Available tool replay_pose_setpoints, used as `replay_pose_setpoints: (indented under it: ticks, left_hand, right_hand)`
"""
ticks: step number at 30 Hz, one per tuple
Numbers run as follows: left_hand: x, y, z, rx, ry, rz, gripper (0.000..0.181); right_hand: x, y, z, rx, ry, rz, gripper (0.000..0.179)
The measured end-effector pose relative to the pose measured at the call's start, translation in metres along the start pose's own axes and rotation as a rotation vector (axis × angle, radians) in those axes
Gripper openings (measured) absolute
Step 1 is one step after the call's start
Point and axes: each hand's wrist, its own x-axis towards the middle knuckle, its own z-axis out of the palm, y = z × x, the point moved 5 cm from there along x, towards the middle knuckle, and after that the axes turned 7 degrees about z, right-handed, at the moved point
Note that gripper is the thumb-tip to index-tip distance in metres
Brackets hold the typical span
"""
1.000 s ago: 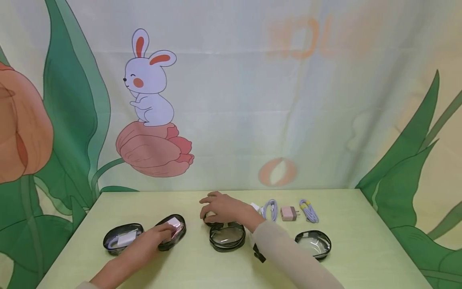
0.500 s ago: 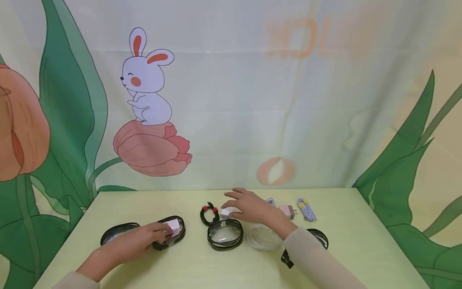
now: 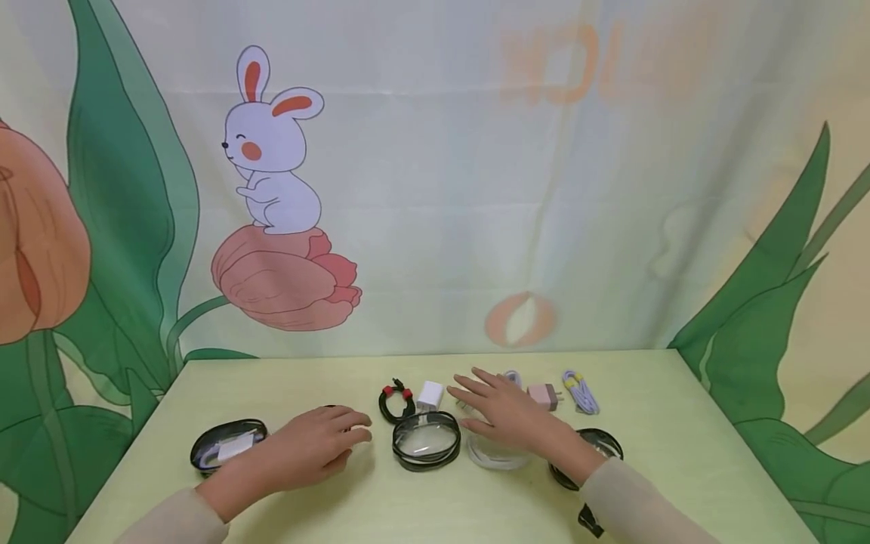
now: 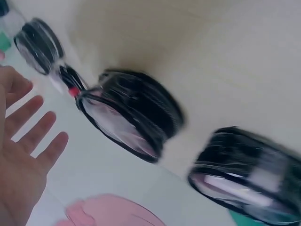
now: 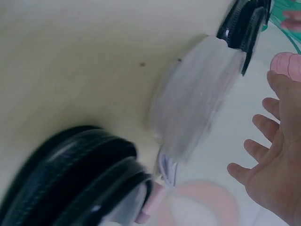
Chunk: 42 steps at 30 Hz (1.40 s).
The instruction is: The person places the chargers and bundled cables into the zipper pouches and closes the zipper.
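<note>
My left hand (image 3: 306,449) hovers palm down with relaxed fingers, holding nothing. In the head view it covers most of a black-trimmed clear pouch; the left wrist view shows that pouch (image 4: 131,113) on the table, apart from the spread fingers. Another such pouch (image 3: 227,447), with a white block inside, lies left of the hand. My right hand (image 3: 510,412) is spread above a white-trimmed clear pouch (image 3: 499,453), gripping nothing. Between the hands sits a black-trimmed round pouch (image 3: 426,446). A further black pouch (image 3: 598,437) lies partly behind the right forearm.
Along the back lie a black cable with red ties (image 3: 396,403), a white charger (image 3: 430,395), a pink charger (image 3: 542,396) and a lilac cable with yellow ties (image 3: 580,393). Another lilac cable (image 3: 513,377) is partly hidden. A printed curtain (image 3: 421,189) hangs behind the table.
My left hand has come off the pouch holding a pink-and-white item and moved right. The right hand has left the back-centre area and moved right, uncovering the black cable and white charger.
</note>
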Motion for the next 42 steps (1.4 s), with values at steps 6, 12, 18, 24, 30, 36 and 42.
replay_pose_setpoints:
  ticks: [6, 12, 18, 24, 30, 36, 42]
  left_hand:
    - [0.032, 0.007, 0.008, 0.056, -0.009, 0.059, 0.041]
    - [0.055, 0.006, 0.029, 0.012, -0.116, 0.086, 0.054]
    - [0.064, 0.004, 0.042, -0.005, -0.156, 0.146, 0.061]
    - [0.066, 0.009, 0.047, 0.038, -0.134, 0.193, 0.058]
    - [0.068, 0.020, 0.040, 0.120, -0.097, 0.165, 0.061]
    - [0.067, 0.018, 0.041, 0.057, -0.128, 0.031, 0.082]
    - [0.066, 0.016, 0.049, -0.011, -0.165, 0.090, 0.090]
  right_hand:
    - [-0.013, 0.007, 0.007, 0.010, 0.015, 0.012, 0.058]
    - [-0.019, 0.011, 0.010, 0.056, -0.008, 0.044, 0.059]
    - [-0.020, 0.011, 0.010, 0.103, -0.024, 0.059, 0.060]
    - [-0.019, 0.014, 0.014, 0.069, -0.009, 0.047, 0.061]
    - [-0.018, 0.011, 0.013, 0.055, 0.002, 0.036, 0.060]
    - [-0.017, 0.009, 0.013, 0.054, -0.013, 0.022, 0.060]
    - [-0.014, 0.009, 0.012, 0.054, 0.011, -0.006, 0.059]
